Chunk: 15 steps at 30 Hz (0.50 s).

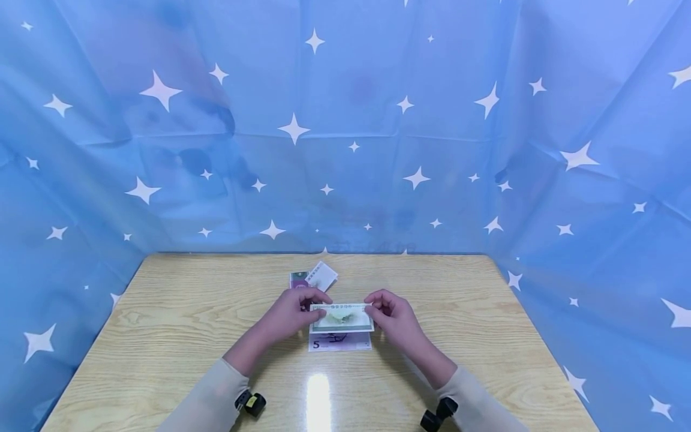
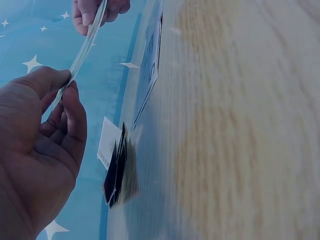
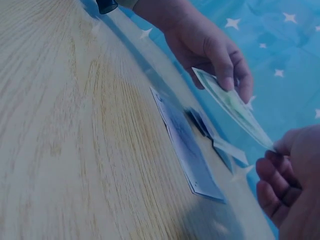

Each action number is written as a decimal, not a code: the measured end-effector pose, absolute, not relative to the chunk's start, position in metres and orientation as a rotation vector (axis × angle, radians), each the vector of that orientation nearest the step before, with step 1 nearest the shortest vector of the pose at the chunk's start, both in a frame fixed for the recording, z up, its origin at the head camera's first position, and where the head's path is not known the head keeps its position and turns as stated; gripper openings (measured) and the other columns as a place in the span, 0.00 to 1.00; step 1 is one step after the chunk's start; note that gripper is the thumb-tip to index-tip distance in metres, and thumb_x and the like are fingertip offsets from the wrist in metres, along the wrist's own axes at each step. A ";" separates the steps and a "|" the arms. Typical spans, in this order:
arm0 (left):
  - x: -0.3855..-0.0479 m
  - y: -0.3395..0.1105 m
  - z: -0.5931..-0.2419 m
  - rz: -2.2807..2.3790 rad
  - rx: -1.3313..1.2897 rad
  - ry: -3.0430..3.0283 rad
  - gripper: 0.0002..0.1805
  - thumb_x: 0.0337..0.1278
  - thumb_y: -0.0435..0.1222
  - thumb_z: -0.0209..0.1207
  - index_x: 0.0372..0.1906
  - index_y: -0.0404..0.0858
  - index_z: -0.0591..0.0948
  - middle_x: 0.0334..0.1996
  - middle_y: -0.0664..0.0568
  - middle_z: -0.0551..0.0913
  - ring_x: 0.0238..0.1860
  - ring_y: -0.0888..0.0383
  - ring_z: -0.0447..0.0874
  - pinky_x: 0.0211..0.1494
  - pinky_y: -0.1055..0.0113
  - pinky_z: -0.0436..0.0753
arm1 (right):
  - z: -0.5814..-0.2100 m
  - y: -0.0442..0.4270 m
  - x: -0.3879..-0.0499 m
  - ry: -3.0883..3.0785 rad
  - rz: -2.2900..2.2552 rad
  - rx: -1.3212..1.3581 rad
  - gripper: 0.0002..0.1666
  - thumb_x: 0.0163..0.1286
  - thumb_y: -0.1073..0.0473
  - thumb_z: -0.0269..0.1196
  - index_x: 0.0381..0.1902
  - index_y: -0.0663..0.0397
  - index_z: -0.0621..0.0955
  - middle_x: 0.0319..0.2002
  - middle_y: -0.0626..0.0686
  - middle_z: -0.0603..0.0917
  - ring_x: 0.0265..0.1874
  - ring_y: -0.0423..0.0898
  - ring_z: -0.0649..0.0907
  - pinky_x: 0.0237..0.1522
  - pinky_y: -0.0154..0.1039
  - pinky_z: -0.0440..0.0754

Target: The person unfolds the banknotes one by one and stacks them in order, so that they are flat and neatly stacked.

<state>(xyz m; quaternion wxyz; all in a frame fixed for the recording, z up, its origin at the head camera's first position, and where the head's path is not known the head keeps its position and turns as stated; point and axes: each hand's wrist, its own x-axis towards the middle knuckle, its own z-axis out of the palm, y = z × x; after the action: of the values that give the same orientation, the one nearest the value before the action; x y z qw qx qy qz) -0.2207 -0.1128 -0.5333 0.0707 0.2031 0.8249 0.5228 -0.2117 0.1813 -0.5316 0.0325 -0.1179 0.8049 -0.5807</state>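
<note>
My left hand (image 1: 286, 316) and right hand (image 1: 398, 319) each pinch one end of a green-and-white banknote (image 1: 342, 319) between thumb and fingers. In both wrist views this banknote (image 3: 227, 101) is raised off the table and bows slightly. Below it lies a purple banknote (image 1: 341, 343) printed with a 5, its upper part hidden in the head view. In the right wrist view the purple banknote (image 3: 185, 145) shows more than one layered edge. The left wrist view shows thumb and index finger of the left hand (image 2: 37, 140) meeting on the note's edge.
Behind the left hand, a dark purple-and-green folded item (image 1: 299, 278) lies with a whitish slip of paper (image 1: 323, 276) angled across it. The wooden table (image 1: 189, 318) ends at a blue star-patterned cloth (image 1: 356, 174) behind and on both sides.
</note>
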 end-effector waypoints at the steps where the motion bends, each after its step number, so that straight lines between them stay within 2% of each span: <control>1: -0.220 -0.113 -0.533 1.569 0.610 2.481 0.14 0.70 0.32 0.72 0.54 0.50 0.91 0.46 0.55 0.86 0.38 0.57 0.80 0.36 0.66 0.83 | -0.531 0.181 -0.212 2.477 -1.786 -0.364 0.06 0.79 0.68 0.69 0.50 0.61 0.87 0.34 0.57 0.85 0.25 0.43 0.81 0.28 0.32 0.80; 6: -0.219 -0.113 -0.532 1.553 0.612 2.485 0.14 0.70 0.32 0.72 0.55 0.49 0.91 0.44 0.57 0.87 0.35 0.57 0.79 0.35 0.67 0.81 | -0.531 0.182 -0.210 2.480 -1.768 -0.363 0.05 0.79 0.67 0.69 0.50 0.60 0.87 0.34 0.56 0.84 0.25 0.45 0.80 0.27 0.33 0.79; 15: -0.218 -0.112 -0.543 1.433 0.688 2.523 0.12 0.70 0.32 0.72 0.54 0.47 0.91 0.43 0.60 0.87 0.40 0.59 0.82 0.42 0.64 0.86 | -0.538 0.185 -0.209 2.470 -1.626 -0.388 0.06 0.80 0.64 0.70 0.51 0.57 0.86 0.35 0.53 0.82 0.25 0.44 0.78 0.24 0.33 0.78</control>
<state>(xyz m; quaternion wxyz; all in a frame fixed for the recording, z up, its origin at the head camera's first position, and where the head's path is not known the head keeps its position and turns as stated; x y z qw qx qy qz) -0.2181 -0.1120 -0.5429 0.0794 0.2300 0.8434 0.4791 -0.2086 0.1849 -0.5379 0.0798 -0.1296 0.8256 -0.5434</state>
